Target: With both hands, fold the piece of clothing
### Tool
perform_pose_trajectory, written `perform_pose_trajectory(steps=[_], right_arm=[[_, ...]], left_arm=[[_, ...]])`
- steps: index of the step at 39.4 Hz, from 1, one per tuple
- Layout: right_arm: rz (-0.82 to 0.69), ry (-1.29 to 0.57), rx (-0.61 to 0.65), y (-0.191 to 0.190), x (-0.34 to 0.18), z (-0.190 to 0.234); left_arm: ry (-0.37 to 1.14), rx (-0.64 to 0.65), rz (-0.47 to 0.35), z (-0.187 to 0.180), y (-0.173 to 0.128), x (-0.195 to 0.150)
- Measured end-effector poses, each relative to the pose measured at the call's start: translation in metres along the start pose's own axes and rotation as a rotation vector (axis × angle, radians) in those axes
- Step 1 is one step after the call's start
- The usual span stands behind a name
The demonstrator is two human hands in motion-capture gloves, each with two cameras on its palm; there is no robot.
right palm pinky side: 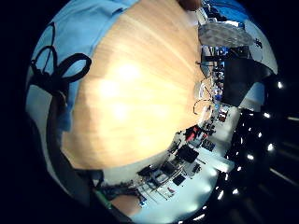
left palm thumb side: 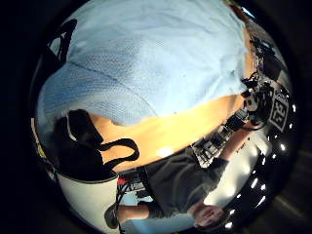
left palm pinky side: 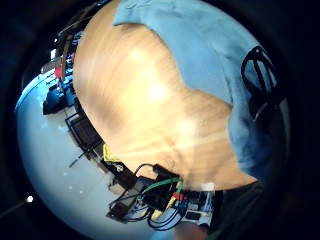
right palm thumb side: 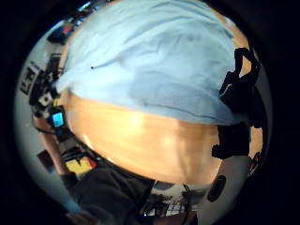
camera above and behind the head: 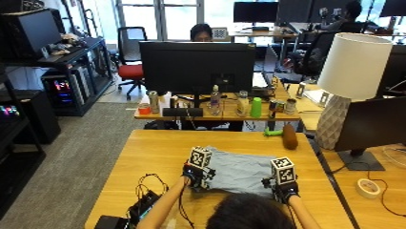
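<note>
Black-gloved fingers first: the left hand (camera above and behind the head: 197,177) sits at the near left corner of the light blue garment (camera above and behind the head: 241,172), the right hand (camera above and behind the head: 283,188) at its near right corner. Whether either is pinching cloth I can't tell; the markers hide the fingers. The garment lies flat on the wooden table (camera above and behind the head: 158,152), partly folded by the look of it. The risk now: one hand lifting ahead of the other would skew the fold and bunch the fabric.
</note>
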State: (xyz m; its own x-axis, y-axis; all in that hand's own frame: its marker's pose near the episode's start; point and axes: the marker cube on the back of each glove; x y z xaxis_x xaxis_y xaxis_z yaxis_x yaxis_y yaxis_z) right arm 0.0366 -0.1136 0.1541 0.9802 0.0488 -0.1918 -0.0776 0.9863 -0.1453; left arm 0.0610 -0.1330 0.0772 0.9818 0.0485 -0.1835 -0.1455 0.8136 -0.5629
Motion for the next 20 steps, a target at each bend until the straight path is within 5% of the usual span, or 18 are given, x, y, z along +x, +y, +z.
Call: perform_pose_trajectory(steps=[3,8,11,16,20], right_arm=[[-0.028,0.007,-0.008,0.016,0.003,-0.021],[-0.045,0.093,-0.002,0.051,-0.001,-0.069],[-0.037,0.128,0.019,0.057,-0.002,-0.091],[0.002,0.143,0.052,0.028,0.0,-0.105],[0.051,0.122,0.026,-0.021,0.002,-0.095]], left_arm=[[-0.067,0.074,0.038,-0.01,0.011,-0.004],[-0.062,-0.002,0.272,-0.009,0.015,0.005],[-0.044,-0.012,0.31,-0.018,0.025,0.007],[-0.052,0.025,0.204,-0.036,0.01,-0.005],[-0.005,-0.023,-0.001,-0.042,0.004,-0.018]])
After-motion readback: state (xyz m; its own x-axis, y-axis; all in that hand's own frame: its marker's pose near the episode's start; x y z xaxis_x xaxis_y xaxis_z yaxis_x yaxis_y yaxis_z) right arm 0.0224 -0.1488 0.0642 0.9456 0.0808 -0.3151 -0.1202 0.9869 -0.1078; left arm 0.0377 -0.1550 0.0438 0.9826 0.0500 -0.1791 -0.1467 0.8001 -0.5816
